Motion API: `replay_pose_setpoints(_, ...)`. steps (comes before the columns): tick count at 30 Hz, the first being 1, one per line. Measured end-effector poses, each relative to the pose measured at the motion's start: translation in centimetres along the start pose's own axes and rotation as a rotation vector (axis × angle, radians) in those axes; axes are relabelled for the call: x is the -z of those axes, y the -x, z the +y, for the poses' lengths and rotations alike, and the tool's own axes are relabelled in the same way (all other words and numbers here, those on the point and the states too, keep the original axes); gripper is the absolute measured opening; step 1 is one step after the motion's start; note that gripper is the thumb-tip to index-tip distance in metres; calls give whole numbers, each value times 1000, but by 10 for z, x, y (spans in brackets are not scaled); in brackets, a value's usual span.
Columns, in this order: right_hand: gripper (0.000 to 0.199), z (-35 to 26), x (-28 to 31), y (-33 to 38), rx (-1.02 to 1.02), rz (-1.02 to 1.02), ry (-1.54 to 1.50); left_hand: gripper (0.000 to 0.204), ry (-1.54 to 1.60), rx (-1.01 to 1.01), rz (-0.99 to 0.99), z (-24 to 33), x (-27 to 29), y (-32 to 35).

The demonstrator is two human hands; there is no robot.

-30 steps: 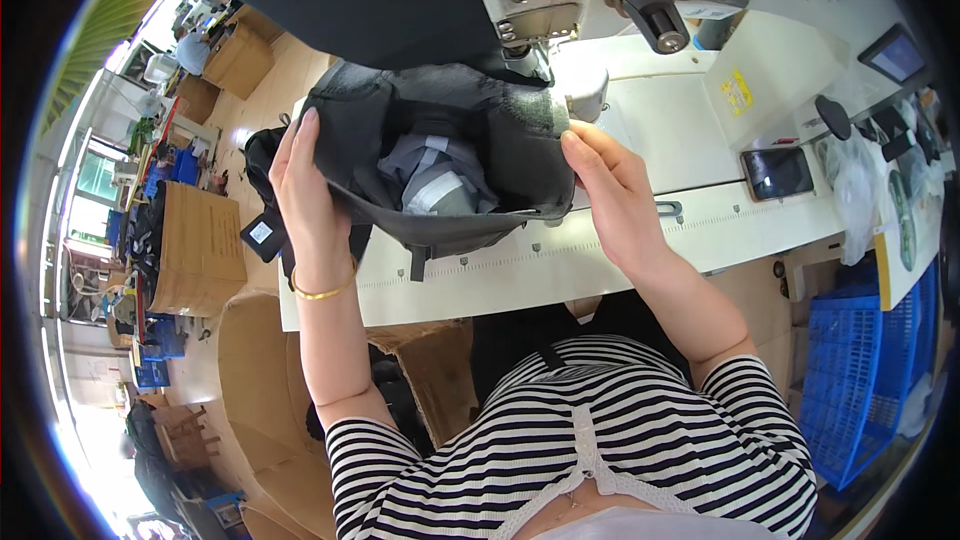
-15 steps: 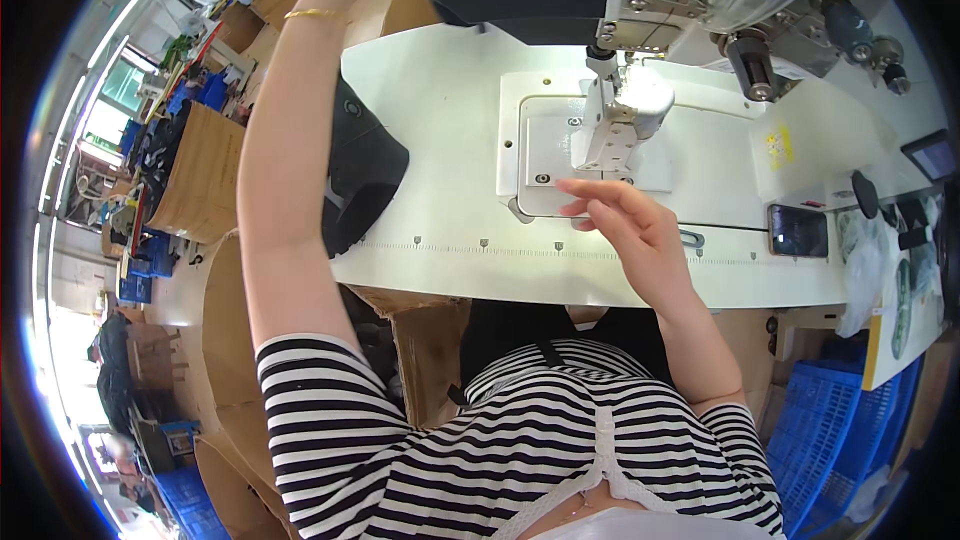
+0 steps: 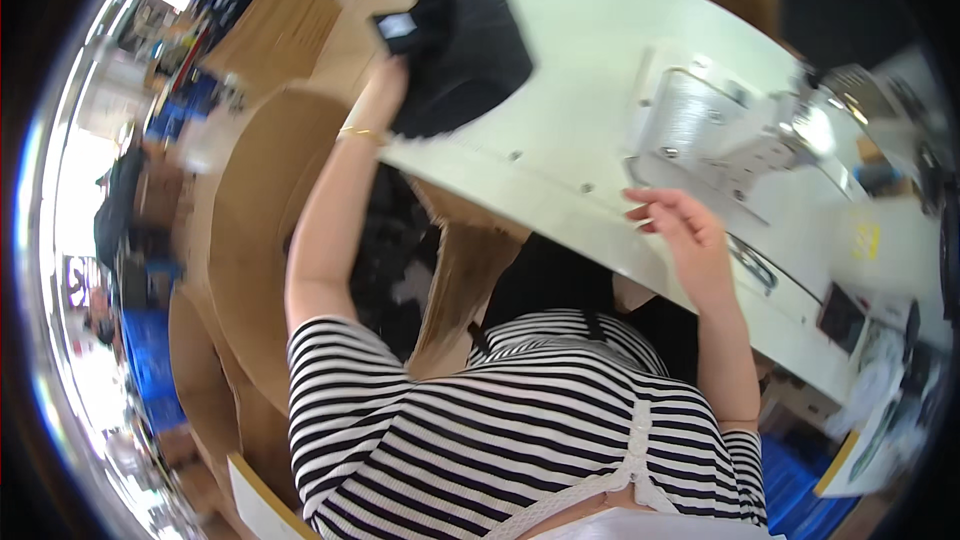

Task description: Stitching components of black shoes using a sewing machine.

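At the far left of the white machine table (image 3: 560, 130), my left hand (image 3: 390, 83) grips the left edge of a black sewn fabric piece (image 3: 460, 60). Its fingertips are hidden by the cloth, and motion blurs them. A small white label (image 3: 397, 26) shows on the piece, which lies partly over the table's edge. My right hand (image 3: 682, 223) hovers over the table's front part with fingers loosely apart and nothing in them. Beyond it stands the sewing machine's post (image 3: 765, 158) on a metal plate (image 3: 690, 120).
Below the left edge stands a large cardboard box (image 3: 255, 210) with dark pieces inside. At right are a phone (image 3: 842, 317), plastic bags (image 3: 885, 355) and a blue crate (image 3: 800, 465). The dark machine head (image 3: 850, 10) overhangs the far right.
The view has swung left, so the machine sits farther right. My left hand has come back from beyond the far edge to the black piece. My right hand stays free over the table.
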State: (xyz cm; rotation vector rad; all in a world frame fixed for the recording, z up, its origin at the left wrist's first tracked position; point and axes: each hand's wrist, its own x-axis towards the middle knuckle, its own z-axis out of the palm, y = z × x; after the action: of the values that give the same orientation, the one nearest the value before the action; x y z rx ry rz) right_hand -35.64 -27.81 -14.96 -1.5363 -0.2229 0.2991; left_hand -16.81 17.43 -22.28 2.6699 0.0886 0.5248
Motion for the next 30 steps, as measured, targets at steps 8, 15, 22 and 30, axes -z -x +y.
replay_pose_setpoints(8,44,42,-12,-121,-203,-93,-536,115,-18,23,112,159,-7,137)
replay_pose_setpoints(15,42,36,-12,-157,-364,-8,-519,115,186,-95,159,177,3,185)
replay_pose_setpoints(22,43,42,-23,-128,-54,216,-160,103,144,-109,48,187,14,213)
replay_pose_setpoints(30,33,41,-11,-108,-276,202,-624,97,209,-129,-34,180,26,245)
